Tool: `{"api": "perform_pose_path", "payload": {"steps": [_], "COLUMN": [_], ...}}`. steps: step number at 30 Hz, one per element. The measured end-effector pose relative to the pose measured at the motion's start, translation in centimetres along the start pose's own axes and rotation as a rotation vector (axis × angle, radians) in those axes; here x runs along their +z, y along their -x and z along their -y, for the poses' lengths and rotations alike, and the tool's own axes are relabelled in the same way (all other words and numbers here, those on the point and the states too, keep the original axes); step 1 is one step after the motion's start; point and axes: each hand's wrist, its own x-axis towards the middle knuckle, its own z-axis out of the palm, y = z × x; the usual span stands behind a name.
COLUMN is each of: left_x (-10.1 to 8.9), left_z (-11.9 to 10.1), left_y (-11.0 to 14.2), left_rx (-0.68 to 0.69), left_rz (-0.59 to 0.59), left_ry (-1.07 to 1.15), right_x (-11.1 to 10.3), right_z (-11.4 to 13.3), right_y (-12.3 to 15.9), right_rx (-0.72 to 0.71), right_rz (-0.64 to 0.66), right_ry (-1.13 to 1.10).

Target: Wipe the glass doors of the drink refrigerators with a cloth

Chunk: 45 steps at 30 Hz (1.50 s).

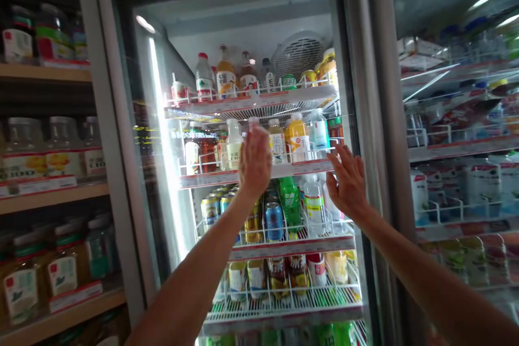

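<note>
Both my arms reach up and forward toward a lit drinks fridge with a glass front (243, 21). My left hand (256, 161) is raised before the middle shelf, somewhat blurred, its fingers stretched upward and nothing visible in it. It hides part of the bottles behind. Farther right, my right hand (347, 181) is held up with fingers apart, near the fridge's right frame (365, 97), and holds nothing. Whether either palm touches the glass I cannot tell. Between the hands, behind the glass, stand an orange drink bottle (298, 138) and a pale-labelled bottle (277, 141).
Inside are wire shelves with cans such as a blue can (274, 221) and a green bottle (289, 200). Wooden shelves (57, 193) with jars and bottles flank the left. Another glass-fronted fridge (466, 146) stands at the right.
</note>
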Motion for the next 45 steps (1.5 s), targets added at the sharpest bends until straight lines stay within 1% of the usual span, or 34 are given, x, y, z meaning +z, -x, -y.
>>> {"api": "perform_pose_path", "payload": {"steps": [2,3,4,5,8,9,10,11,13,14,15,16,17,19,20,21,22,24,26,27,28,29,30,32,33,34,35,37,38,39,40,43,44,45], "left_x": [-0.1,-0.1,-0.2,-0.2,-0.1,-0.1,-0.1,-0.1,-0.1,0.0,0.1,0.3,0.6,1.3,1.6,1.7,1.8,1.3,0.6,0.3,0.0,-0.1,-0.2,-0.5,-0.7,-1.0,-1.5,-2.6,-3.1,-3.5,-3.8,-4.6,-4.9,-5.3], "left_z": [-1.7,-2.3,-2.5,-2.4,-1.2,-1.1,-1.5,-2.3,-4.6,-5.7,-6.8,-7.5,-8.0,-8.8,-9.2,-9.7,-10.4,-12.0,-12.8,-12.6,-12.1,-11.3,-10.3,-8.3,-7.6,-7.0,-6.6,-6.0,-5.5,-4.8,-3.9,-1.1,-0.4,0.0], "left_y": [1.3,1.7,1.8,1.6,0.8,1.1,1.8,2.7,4.8,5.5,5.6,5.1,4.2,2.0,1.3,1.2,1.7,4.3,7.7,8.9,9.7,9.9,9.8,9.4,9.5,9.9,10.7,12.8,13.8,14.5,15.0,15.7,16.2,16.8], "left_rx": [0.368,0.514,0.574,0.530,0.103,0.045,0.079,0.209,0.560,0.680,0.734,0.712,0.619,0.382,0.328,0.339,0.408,0.643,0.831,0.892,0.914,0.879,0.788,0.543,0.467,0.459,0.524,0.739,0.799,0.790,0.708,0.262,0.197,0.221], "left_rz": [0.128,0.172,0.186,0.170,0.070,0.073,0.107,0.167,0.298,0.343,0.369,0.377,0.374,0.350,0.349,0.363,0.386,0.445,0.479,0.474,0.467,0.450,0.429,0.385,0.373,0.372,0.382,0.420,0.432,0.434,0.425,0.362,0.355,0.371], "left_ry": [0.059,0.081,0.089,0.081,0.022,0.019,0.029,0.052,0.107,0.124,0.129,0.121,0.101,0.055,0.049,0.059,0.084,0.153,0.204,0.222,0.225,0.210,0.176,0.086,0.056,0.050,0.073,0.148,0.168,0.161,0.124,-0.048,-0.064,-0.044], "right_x": [-0.1,-0.1,-0.2,-0.3,-0.6,-0.7,-0.9,-1.0,-1.4,-1.7,-1.9,-2.2,-2.5,-3.0,-3.3,-3.6,-3.9,-4.5,-5.0,-5.2,-5.4,-5.5,-5.6,-5.4,-5.2,-4.9,-4.6,-4.0,-3.6,-3.3,-3.0,-2.0,-1.7,-1.4], "right_z": [0.0,0.0,0.0,-0.1,-0.8,-1.0,-1.2,-1.4,-1.8,-1.9,-2.1,-2.4,-2.6,-3.1,-3.3,-3.5,-3.6,-3.8,-3.8,-3.7,-3.6,-3.5,-3.2,-2.6,-2.2,-1.8,-1.4,-0.5,-0.1,0.3,0.7,1.9,2.4,3.0], "right_y": [0.2,0.3,0.3,0.3,0.4,0.6,0.8,1.2,1.8,2.1,2.4,2.6,2.8,3.0,3.2,3.5,3.8,4.5,5.2,5.5,5.7,5.9,6.0,6.2,6.4,6.5,6.7,7.0,7.2,7.3,7.4,7.5,7.5,7.5], "right_rx": [-0.012,-0.019,-0.020,-0.015,0.033,0.049,0.060,0.065,0.058,0.047,0.033,0.014,-0.003,-0.022,-0.022,-0.019,-0.019,-0.035,-0.069,-0.083,-0.092,-0.098,-0.105,-0.116,-0.123,-0.130,-0.137,-0.151,-0.158,-0.162,-0.162,-0.150,-0.151,-0.157], "right_rz": [0.011,0.011,0.011,0.010,-0.020,-0.030,-0.039,-0.040,-0.023,-0.013,-0.006,-0.005,-0.009,-0.022,-0.026,-0.024,-0.012,0.032,0.085,0.104,0.117,0.125,0.131,0.139,0.146,0.155,0.168,0.205,0.219,0.228,0.233,0.219,0.217,0.217], "right_ry": [-0.009,-0.015,-0.019,-0.020,-0.013,-0.011,-0.012,-0.013,-0.023,-0.030,-0.039,-0.048,-0.053,-0.051,-0.042,-0.029,-0.015,0.011,0.031,0.037,0.040,0.039,0.033,0.007,-0.007,-0.019,-0.030,-0.051,-0.061,-0.072,-0.079,-0.092,-0.100,-0.115]}}
